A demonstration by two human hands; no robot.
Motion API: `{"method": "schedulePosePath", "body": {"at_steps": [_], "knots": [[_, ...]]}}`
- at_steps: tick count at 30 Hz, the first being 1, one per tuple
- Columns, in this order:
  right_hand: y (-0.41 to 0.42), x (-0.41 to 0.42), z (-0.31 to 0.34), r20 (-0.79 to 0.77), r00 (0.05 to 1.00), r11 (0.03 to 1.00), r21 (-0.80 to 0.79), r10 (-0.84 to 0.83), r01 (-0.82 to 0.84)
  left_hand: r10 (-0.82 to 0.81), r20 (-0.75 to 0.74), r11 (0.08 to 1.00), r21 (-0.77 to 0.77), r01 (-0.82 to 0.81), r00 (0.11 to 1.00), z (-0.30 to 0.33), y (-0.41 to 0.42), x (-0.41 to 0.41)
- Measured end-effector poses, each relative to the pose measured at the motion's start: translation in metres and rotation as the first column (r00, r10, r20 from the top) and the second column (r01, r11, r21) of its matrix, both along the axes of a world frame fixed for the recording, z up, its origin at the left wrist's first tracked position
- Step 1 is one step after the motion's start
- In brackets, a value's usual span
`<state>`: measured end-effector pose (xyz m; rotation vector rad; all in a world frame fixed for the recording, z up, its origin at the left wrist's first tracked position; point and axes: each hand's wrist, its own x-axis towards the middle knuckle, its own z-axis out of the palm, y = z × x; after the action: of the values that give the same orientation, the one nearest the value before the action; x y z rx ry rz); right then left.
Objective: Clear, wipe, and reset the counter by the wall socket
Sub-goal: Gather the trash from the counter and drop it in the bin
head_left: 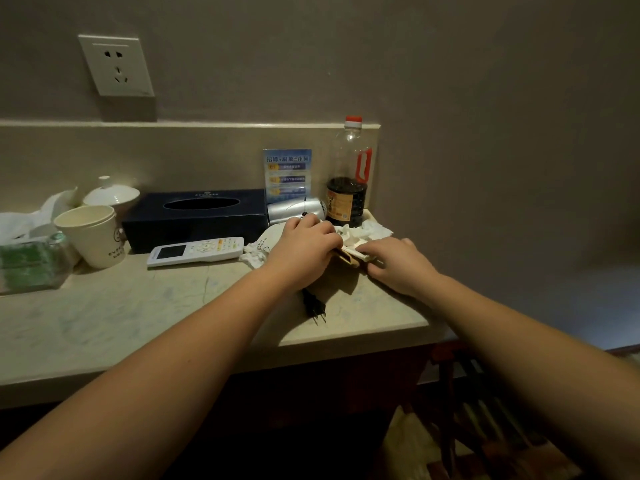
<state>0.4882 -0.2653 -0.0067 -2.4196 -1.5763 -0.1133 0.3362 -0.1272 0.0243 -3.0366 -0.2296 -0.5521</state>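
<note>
On the pale stone counter [104,317], at its right end, lies a heap of crumpled white tissues [367,232] and a small brown-and-white paper wrapper [349,256]. My left hand [304,244] grips the heap and the wrapper's left end with curled fingers. My right hand [398,261] presses on the wrapper's right end, its fingers curled over the white strip. Behind them stand a silver hair dryer [298,209] and a soy sauce bottle [348,181] with a red cap. The wall socket [116,65] sits high on the left.
A dark tissue box [194,216], a white remote [197,251], a paper cup [91,235], a lidded white cup [112,194], a green tissue pack [29,261] and a blue card [287,174] line the counter. A black plug [315,306] lies near the edge.
</note>
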Motion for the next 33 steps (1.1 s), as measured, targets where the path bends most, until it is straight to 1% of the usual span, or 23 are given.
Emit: {"method": "schedulePosePath", "body": {"at_steps": [4, 7, 9, 10, 11, 12, 13, 14, 15, 16, 17, 18, 21, 23, 25, 27, 28, 31, 33], "knots": [[-0.007, -0.001, -0.001, -0.004, 1.000, 0.989, 0.147, 0.012, -0.012, -0.023, 0.084, 0.999, -0.030, 0.026, 0.996, 0.006, -0.004, -0.001], [-0.012, -0.004, 0.001, -0.030, 0.999, 0.977, 0.210, 0.038, -0.031, -0.032, 0.124, 0.993, -0.106, 0.045, 0.992, 0.016, -0.008, -0.010], [-0.016, -0.003, 0.003, -0.104, 0.993, 0.968, 0.252, 0.049, -0.022, -0.046, 0.173, 0.985, -0.159, 0.074, 0.984, 0.023, -0.010, -0.017], [-0.018, -0.001, 0.006, -0.148, 0.987, 0.960, 0.279, 0.055, -0.012, -0.039, 0.213, 0.975, -0.207, 0.084, 0.976, 0.027, -0.012, -0.021], [-0.020, 0.001, 0.011, -0.203, 0.978, 0.951, 0.309, 0.054, 0.011, -0.007, 0.252, 0.950, -0.299, 0.085, 0.968, 0.032, -0.013, -0.026], [-0.022, 0.003, 0.018, -0.281, 0.958, 0.939, 0.342, 0.056, 0.045, 0.054, 0.279, 0.897, -0.436, 0.076, 0.959, 0.038, -0.013, -0.031], [-0.023, 0.008, 0.025, -0.390, 0.919, 0.927, 0.363, 0.063, 0.091, 0.133, 0.295, 0.801, -0.594, 0.072, 0.946, 0.044, -0.013, -0.036], [-0.025, 0.014, 0.033, -0.518, 0.852, 0.920, 0.367, 0.080, 0.137, 0.211, 0.304, 0.670, -0.737, 0.089, 0.929, 0.049, -0.010, -0.040], [-0.026, 0.022, 0.040, -0.637, 0.765, 0.916, 0.356, 0.095, 0.183, 0.281, 0.306, 0.536, -0.836, 0.116, 0.909, 0.055, -0.007, -0.044], [-0.025, 0.035, 0.046, -0.714, 0.692, 0.911, 0.345, 0.101, 0.224, 0.351, 0.296, 0.424, -0.896, 0.131, 0.888, 0.058, -0.001, -0.046], [-0.024, 0.049, 0.049, -0.758, 0.646, 0.907, 0.331, 0.091, 0.260, 0.416, 0.274, 0.332, -0.934, 0.136, 0.867, 0.060, 0.006, -0.047], [-0.023, 0.062, 0.053, -0.789, 0.610, 0.909, 0.303, 0.072, 0.285, 0.473, 0.239, 0.260, -0.957, 0.125, 0.848, 0.061, 0.014, -0.047], [-0.018, 0.093, 0.059, -0.863, 0.505, 0.934, 0.169, -0.014, 0.315, 0.561, 0.101, 0.083, -0.994, 0.065, 0.822, 0.056, 0.030, -0.044], [-0.012, 0.106, 0.060, -0.867, 0.490, 0.953, 0.065, -0.093, 0.297, 0.577, 0.003, -0.019, -1.000, 0.017, 0.817, 0.050, 0.034, -0.040], [-0.004, 0.113, 0.059, -0.824, 0.534, 0.964, -0.056, -0.192, 0.260, 0.585, -0.097, -0.105, -0.993, -0.044, 0.805, 0.044, 0.036, -0.035], [0.006, 0.115, 0.059, -0.762, 0.596, 0.964, -0.148, -0.254, 0.222, 0.588, -0.173, -0.141, -0.984, -0.110, 0.790, 0.038, 0.039, -0.030], [0.011, 0.114, 0.059, -0.744, 0.612, 0.962, -0.174, -0.270, 0.212, 0.585, -0.198, -0.120, -0.980, -0.158, 0.786, 0.035, 0.041, -0.028], [0.025, 0.112, 0.060, -0.671, 0.674, 0.950, -0.248, -0.309, 0.188, 0.575, -0.222, 0.002, -0.962, -0.272, 0.788, 0.033, 0.043, -0.020], [0.033, 0.110, 0.059, -0.619, 0.708, 0.937, -0.289, -0.340, 0.197, 0.583, -0.239, 0.045, -0.945, -0.324, 0.777, 0.031, 0.043, -0.015]]}}
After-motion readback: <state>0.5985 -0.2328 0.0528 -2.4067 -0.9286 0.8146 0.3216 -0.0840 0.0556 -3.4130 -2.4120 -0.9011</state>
